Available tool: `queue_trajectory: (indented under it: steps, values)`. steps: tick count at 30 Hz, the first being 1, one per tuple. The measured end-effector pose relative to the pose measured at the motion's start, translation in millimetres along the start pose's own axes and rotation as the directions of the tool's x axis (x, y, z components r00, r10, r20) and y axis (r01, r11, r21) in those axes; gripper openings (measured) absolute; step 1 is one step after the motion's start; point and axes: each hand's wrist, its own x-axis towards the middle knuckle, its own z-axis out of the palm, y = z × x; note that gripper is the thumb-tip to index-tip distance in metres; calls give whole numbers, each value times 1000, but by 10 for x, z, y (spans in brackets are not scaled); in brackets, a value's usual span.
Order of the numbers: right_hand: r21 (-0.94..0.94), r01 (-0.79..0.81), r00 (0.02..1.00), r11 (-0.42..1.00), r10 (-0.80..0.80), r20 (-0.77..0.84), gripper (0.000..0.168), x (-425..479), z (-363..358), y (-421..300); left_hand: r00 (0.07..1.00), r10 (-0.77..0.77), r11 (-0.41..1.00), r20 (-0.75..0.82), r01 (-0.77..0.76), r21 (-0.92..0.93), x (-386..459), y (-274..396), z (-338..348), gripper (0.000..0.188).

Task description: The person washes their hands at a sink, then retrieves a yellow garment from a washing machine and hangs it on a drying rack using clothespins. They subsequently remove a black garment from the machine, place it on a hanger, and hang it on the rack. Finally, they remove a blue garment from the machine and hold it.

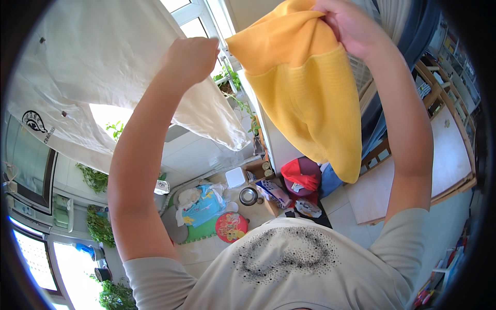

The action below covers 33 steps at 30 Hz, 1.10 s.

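My right hand point(345, 29) is raised at the upper right, its fingers closed on a yellow garment point(306, 100). The garment hangs down in folds, with a smoother, more orange band along its top and a textured lower part. One pointed corner of that band reaches close to the fingertips of my left hand point(192, 60). That hand is raised with its fingers curled; whether they pinch anything is hidden. Behind my left hand and forearm hangs a cream-white garment point(116, 50) with dark buttons and a printed emblem.
Below are a metal bowl point(248, 196), a red round stool point(231, 227), a blue cloth point(205, 205) and a purple bucket point(306, 176) with red fabric. Wooden furniture panels point(451, 151) stand at right. Potted plants point(99, 224) line the left; dark-blue fabric point(416, 35) hangs at upper right.
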Motion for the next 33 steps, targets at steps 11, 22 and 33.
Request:
queue_trajectory:
  steps: [11, 22, 33]
  values:
    - [281, 132, 983, 951, -90, -158, 20, 88, 285, 258, 991, -33, 82, 127, 130, -988, 115, 1097, 297, 72]
    - [-250, 307, 928, 918, -347, -136, 56, -56, -540, 1353, 963, 54, -641, 265, 237, -730, 249, 393, 299, 38]
    - [-45, -95, 992, 995, 91, -83, 38, -60, -514, 1830, 879, 37, -67, 476, 478, -876, -22, -294, 343, 52]
